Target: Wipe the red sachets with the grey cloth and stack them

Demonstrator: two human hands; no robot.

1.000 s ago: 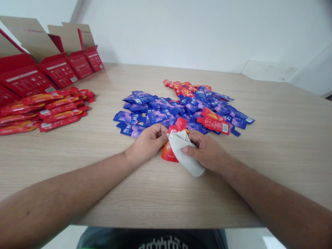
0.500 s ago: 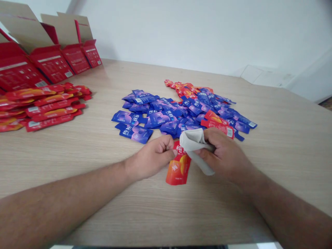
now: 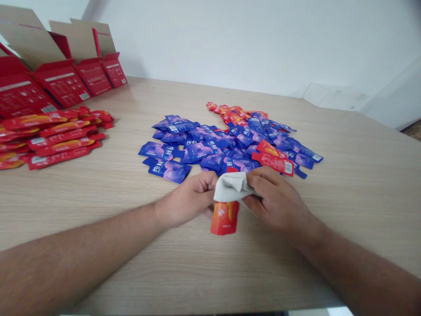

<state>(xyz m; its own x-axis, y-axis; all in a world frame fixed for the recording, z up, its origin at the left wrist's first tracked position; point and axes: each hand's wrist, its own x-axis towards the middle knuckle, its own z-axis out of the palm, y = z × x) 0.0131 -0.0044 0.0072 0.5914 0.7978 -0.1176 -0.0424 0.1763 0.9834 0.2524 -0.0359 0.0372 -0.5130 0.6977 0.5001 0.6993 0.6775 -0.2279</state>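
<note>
My left hand is closed on the left edge of a red and orange sachet, held upright above the table. My right hand grips a folded whitish cloth, which lies across the upper front of the sachet and hides its printed top. Only the sachet's lower half and a bit of its red top edge show. Just beyond my hands is a loose heap of blue and purple sachets. One red sachet rests on the heap's right side.
More red sachets lie behind the blue heap. At left, a stack of red sachets sits in front of several open red cartons with raised brown flaps. All stand on a light wood table against a white wall.
My right hand has moved the cloth left, from beside the sachet's upper right to across its front. The left hand keeps its hold. The view has shifted slightly.
</note>
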